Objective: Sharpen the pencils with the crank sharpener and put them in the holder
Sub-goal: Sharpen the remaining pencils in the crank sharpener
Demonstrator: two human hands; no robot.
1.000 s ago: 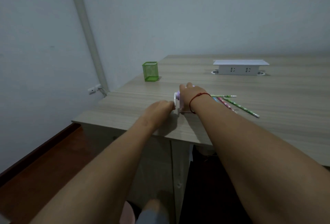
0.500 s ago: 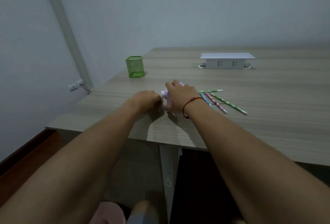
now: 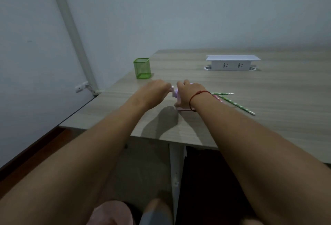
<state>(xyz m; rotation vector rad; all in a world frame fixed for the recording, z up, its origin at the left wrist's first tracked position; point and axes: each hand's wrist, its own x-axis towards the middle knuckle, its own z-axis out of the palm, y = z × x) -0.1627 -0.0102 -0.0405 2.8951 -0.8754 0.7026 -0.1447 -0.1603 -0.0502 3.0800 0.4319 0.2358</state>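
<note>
Here, right hand grips sharpener (pink)

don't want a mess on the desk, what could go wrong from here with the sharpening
1. Only the right hand steadies the small sharpener. If the left hand, curled at the crank, turns hard, the sharpener may slide or tip.
2. The loose pencils lie right beside the right wrist, so a nudge could roll them across the table.

White socket box at the far side of the wooden table, pale pipe up the wall corner, small wall outlet low beside it
</note>
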